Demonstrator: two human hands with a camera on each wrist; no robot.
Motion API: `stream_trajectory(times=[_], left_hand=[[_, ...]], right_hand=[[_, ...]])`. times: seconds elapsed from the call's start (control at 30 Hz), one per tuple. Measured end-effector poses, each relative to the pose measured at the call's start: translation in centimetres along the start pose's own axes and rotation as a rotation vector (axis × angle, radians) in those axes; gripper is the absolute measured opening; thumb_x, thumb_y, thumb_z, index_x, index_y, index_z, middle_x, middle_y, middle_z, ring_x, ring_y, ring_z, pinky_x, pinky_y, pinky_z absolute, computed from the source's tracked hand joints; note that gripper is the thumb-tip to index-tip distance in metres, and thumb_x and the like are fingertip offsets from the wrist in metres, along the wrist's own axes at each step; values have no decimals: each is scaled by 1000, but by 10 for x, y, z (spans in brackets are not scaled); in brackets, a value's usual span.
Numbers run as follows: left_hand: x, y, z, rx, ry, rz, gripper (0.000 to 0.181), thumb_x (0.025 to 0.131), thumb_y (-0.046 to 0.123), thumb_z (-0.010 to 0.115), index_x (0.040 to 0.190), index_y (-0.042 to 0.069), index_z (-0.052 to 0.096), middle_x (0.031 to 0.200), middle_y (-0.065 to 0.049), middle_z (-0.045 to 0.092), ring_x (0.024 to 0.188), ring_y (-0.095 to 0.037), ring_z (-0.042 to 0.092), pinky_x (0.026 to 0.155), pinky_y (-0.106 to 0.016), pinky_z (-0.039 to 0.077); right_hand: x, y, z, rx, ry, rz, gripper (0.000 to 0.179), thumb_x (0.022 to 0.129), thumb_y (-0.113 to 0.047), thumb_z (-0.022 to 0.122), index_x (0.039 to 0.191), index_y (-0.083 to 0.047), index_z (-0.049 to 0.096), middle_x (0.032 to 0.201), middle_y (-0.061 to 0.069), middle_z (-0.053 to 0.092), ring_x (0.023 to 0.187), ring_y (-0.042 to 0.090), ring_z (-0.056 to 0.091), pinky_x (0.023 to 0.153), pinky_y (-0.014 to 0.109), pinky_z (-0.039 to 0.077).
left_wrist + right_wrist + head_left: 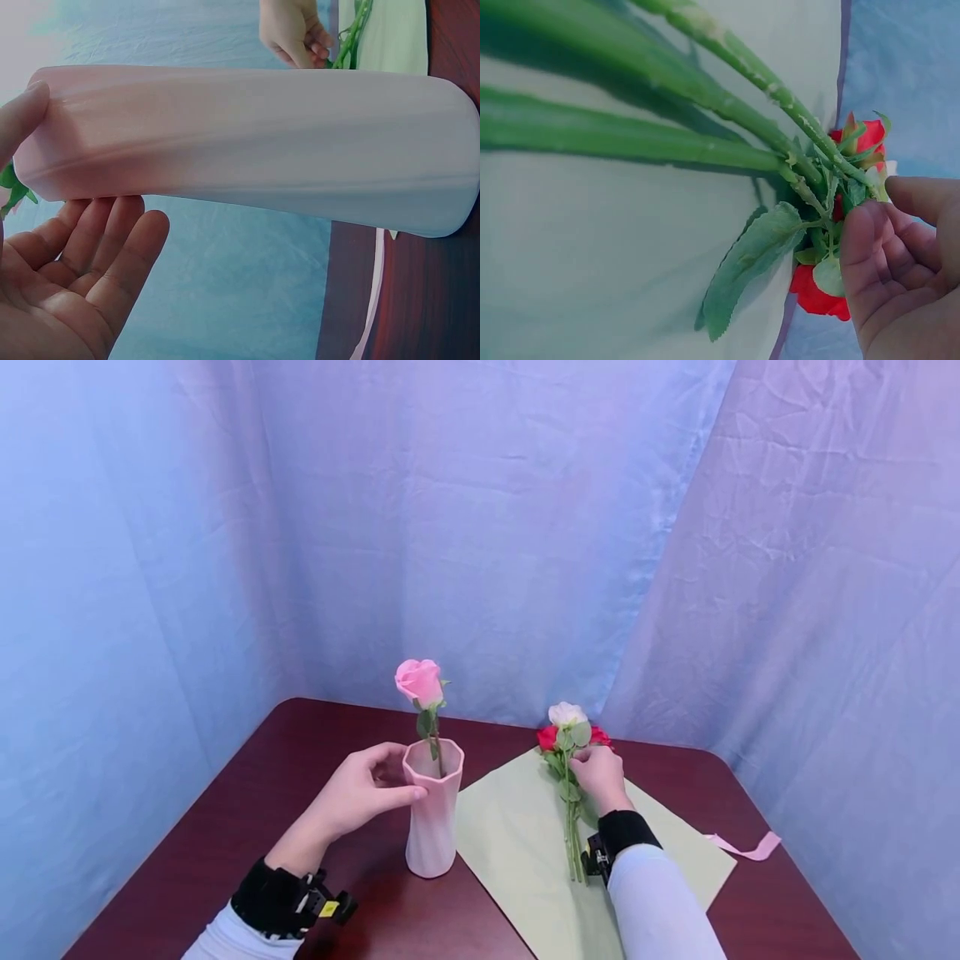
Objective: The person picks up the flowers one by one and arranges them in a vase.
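A pink-and-white fluted vase (432,835) stands upright on the table, with one pink rose (420,682) in it. My left hand (367,789) holds the vase near its rim, thumb on one side and fingers on the other, as the left wrist view also shows. To the right, my right hand (600,777) pinches the stem of a white rose (567,714) just below the bloom. Beneath that rose lie red roses (547,739), their green stems (622,135) stretching toward the wrist. The right hand's fingertips partly hide the pinched stem.
A pale green sheet of wrapping paper (502,835) lies under the loose roses, its left corner close to the vase. A pink ribbon (757,847) trails from beneath the sheet at right. The dark red table (330,727) ends near blue curtains (480,543).
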State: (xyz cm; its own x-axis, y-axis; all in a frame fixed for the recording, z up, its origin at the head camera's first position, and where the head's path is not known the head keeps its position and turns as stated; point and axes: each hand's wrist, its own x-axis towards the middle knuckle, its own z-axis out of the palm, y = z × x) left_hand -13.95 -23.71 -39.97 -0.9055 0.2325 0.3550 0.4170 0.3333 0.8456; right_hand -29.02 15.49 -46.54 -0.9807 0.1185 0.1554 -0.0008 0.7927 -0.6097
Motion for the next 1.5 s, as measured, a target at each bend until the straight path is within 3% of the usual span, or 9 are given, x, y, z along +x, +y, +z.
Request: stream_trajectory(times=[0.1, 0.23, 0.33, 0.77, 1.03, 1.3, 1.5], left_hand=[[0, 2, 0, -6, -2, 4, 55, 80, 24, 89, 126, 5, 65, 104, -6, 70, 90, -21, 69, 77, -34, 58], [0, 4, 0, -7, -1, 3, 56, 80, 23, 89, 126, 5, 65, 103, -6, 70, 90, -21, 69, 77, -34, 58], [-1, 4, 0, -5, 3, -1, 56, 80, 24, 89, 126, 5, 65, 104, -6, 70, 90, -21, 69, 77, -34, 58], [-1, 5, 1, -7, -1, -8, 55, 80, 24, 89, 126, 5, 65, 103, -6, 70, 90, -22, 69, 77, -34, 58], [-4, 1, 1, -9, -7, -19, 55, 80, 24, 89, 126, 6, 65, 103, -6, 70, 89, -22, 68, 75, -33, 58], [-4, 0, 0, -10, -3, -6, 52, 81, 25, 89, 124, 6, 66, 105, -8, 69, 89, -22, 68, 75, -34, 58], [-6, 0, 0, -11, -5, -15, 53, 81, 25, 89, 124, 6, 66, 105, -7, 69, 89, -22, 68, 75, -33, 58]], right_hand=[[2, 1, 2, -11, 1, 1, 27, 94, -17, 68, 68, -10, 65, 62, 0, 56, 74, 26, 56, 70, 38, 45], [3, 1, 4, -27, 13, -5, 30, 93, -18, 68, 64, -10, 63, 50, -3, 50, 69, 25, 58, 70, 39, 47], [3, 0, 4, -36, 22, -4, 27, 92, -18, 69, 67, -10, 67, 50, -2, 53, 71, 26, 61, 73, 40, 49], [2, 5, 4, -19, 8, 14, 33, 91, -20, 71, 60, -10, 63, 50, -2, 51, 63, 23, 56, 62, 34, 44], [9, 6, 9, 29, -71, 76, 47, 92, -21, 68, 53, -14, 43, 52, -4, 26, 50, 15, 29, 53, 32, 31], [13, 3, 9, 35, -57, 93, 40, 91, -21, 71, 56, -15, 52, 51, -4, 39, 59, 22, 50, 58, 33, 40], [13, 4, 11, 44, -90, 112, 45, 91, -22, 70, 53, -15, 47, 50, -4, 31, 52, 18, 38, 54, 32, 35]])
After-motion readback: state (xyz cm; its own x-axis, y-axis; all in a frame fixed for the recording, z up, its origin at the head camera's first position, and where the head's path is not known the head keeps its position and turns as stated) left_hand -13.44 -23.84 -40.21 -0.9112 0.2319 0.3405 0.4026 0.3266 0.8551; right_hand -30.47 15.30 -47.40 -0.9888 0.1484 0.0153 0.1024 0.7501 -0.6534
